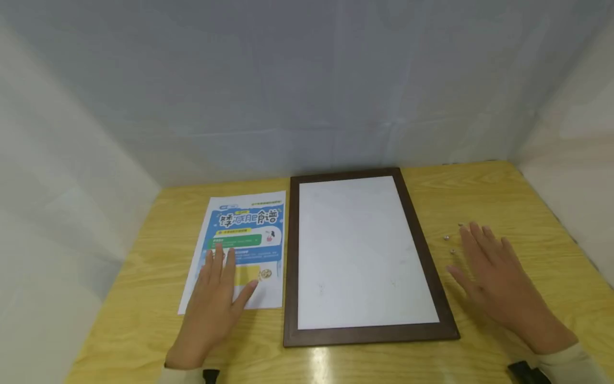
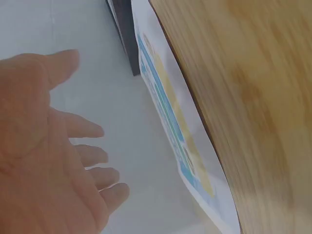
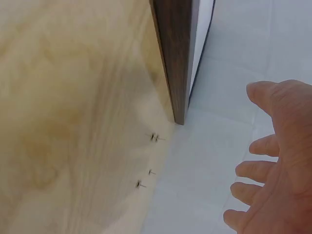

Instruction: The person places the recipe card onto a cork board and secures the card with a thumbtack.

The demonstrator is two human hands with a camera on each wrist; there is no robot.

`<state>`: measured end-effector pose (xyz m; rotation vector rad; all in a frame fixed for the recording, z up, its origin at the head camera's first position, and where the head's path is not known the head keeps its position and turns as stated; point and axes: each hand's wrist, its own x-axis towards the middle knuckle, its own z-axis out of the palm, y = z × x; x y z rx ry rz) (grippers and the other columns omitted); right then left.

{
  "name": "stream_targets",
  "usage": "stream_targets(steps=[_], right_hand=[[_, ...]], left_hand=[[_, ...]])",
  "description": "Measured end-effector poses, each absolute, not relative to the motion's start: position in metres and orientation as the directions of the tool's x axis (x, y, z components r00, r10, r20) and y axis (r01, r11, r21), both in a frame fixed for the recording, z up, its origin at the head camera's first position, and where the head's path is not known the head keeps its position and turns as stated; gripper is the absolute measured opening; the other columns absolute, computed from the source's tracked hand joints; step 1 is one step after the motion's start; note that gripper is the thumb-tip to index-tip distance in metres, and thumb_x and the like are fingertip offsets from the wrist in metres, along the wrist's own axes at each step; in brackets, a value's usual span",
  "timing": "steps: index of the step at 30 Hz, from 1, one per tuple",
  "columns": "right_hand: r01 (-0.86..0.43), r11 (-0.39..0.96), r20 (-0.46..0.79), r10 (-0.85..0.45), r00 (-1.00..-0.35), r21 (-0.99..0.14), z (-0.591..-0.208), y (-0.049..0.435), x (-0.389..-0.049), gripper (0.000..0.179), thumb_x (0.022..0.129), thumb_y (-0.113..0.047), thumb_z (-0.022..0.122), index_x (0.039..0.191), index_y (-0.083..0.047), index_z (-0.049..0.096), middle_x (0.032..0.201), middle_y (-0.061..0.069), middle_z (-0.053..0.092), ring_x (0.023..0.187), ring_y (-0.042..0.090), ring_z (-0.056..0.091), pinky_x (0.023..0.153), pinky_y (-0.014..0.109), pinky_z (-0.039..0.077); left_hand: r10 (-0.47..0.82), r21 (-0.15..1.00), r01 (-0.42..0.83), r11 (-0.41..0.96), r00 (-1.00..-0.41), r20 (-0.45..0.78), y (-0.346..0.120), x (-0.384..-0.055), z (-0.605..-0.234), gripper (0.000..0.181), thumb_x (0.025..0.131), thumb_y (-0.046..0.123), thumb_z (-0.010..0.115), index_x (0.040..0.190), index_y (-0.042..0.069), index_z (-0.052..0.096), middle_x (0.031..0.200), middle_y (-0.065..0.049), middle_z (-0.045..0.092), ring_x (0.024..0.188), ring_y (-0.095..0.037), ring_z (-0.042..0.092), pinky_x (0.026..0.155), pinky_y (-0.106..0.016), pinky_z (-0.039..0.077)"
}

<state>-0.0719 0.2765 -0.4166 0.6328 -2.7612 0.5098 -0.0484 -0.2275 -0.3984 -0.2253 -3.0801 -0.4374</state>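
**A thin sheet, a flat board and some tiny pins**

We see the sheet (image 1: 249, 250) lying print side up, just beside the left edge of the board (image 1: 360, 250). It looks like paper, so we think it is light and floppy and could crease or tear. We would pinch it softly by two corners. In the left wrist view its near edge looks a bit wavy, so we guess a finger could slip under there.

The board lies flat, white with a brown rim. It looks stiff and likely heavier than the sheet. We would take it by the rim on both sides.

The pins (image 1: 446, 238) lie right of the board. They look tiny, hard and sharp, so we would pinch them one by one by the head.

The left hand (image 1: 213, 306) hovers over the sheet, fingers a little apart, thumb out, holding nothing. The right hand (image 1: 501, 285) hovers near the pins, fingers slightly spread, thumb out, also holding nothing.

Under it all is the wooden table (image 1: 134, 288), with a pale wall (image 1: 312, 80) behind.
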Motion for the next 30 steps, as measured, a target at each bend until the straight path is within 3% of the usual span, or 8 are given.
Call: stream_targets(steps=[3, 8, 18, 26, 30], right_hand=[[-0.439, 0.842, 0.308, -0.347, -0.886, -0.314, -0.413, 0.282, -0.076, 0.075, 0.103, -0.029, 0.061, 0.159, 0.003, 0.023, 0.159, 0.036, 0.022, 0.147, 0.053, 0.017, 0.120, 0.065, 0.002], [-0.414, 0.839, 0.304, -0.316, -0.899, -0.353, -0.408, 0.291, -0.085, 0.074, 0.102, -0.028, 0.062, 0.156, 0.008, 0.026, 0.156, 0.038, 0.026, 0.141, 0.058, 0.025, 0.118, 0.069, 0.013], [-0.360, 0.834, 0.281, -0.258, -0.924, -0.419, -0.411, 0.309, -0.109, 0.068, 0.098, -0.021, 0.068, 0.145, 0.018, 0.037, 0.137, 0.045, 0.043, 0.118, 0.065, 0.041, 0.093, 0.076, 0.036], [-0.223, 0.853, 0.115, -0.191, -0.975, -0.472, -0.421, 0.322, -0.126, 0.064, 0.097, -0.023, 0.070, 0.138, 0.021, 0.045, 0.127, 0.043, 0.050, 0.104, 0.057, 0.056, 0.073, 0.066, 0.051], [-0.167, 0.862, 0.058, -0.159, -0.986, -0.478, -0.425, 0.325, -0.130, 0.054, 0.098, -0.021, 0.069, 0.130, 0.019, 0.054, 0.117, 0.040, 0.059, 0.098, 0.052, 0.062, 0.071, 0.062, 0.054]], left_hand=[[0.109, 0.305, 0.110, 0.946, -0.994, 0.020, -0.244, -0.053, -0.397, 0.084, 0.105, 0.048, 0.051, 0.155, -0.012, 0.021, 0.162, -0.035, 0.001, 0.149, -0.054, 0.001, 0.118, -0.067, 0.013], [0.049, 0.334, 0.029, 0.942, -0.998, -0.050, -0.274, -0.064, -0.398, 0.086, 0.103, 0.047, 0.054, 0.153, -0.016, 0.022, 0.158, -0.042, 0.005, 0.144, -0.061, 0.007, 0.113, -0.073, 0.017], [-0.019, 0.396, -0.095, 0.913, -0.981, -0.192, -0.314, -0.094, -0.396, 0.089, 0.103, 0.042, 0.055, 0.150, -0.022, 0.016, 0.154, -0.047, 0.008, 0.141, -0.064, 0.013, 0.113, -0.074, 0.017], [-0.093, 0.397, -0.211, 0.893, -0.951, -0.296, -0.328, -0.109, -0.396, 0.094, 0.102, 0.047, 0.056, 0.149, -0.023, 0.016, 0.151, -0.046, 0.020, 0.140, -0.061, 0.021, 0.114, -0.069, 0.022], [-0.132, 0.384, -0.264, 0.885, -0.933, -0.336, -0.331, -0.112, -0.396, 0.093, 0.101, 0.045, 0.060, 0.148, -0.023, 0.018, 0.149, -0.046, 0.024, 0.138, -0.061, 0.025, 0.112, -0.069, 0.026]])
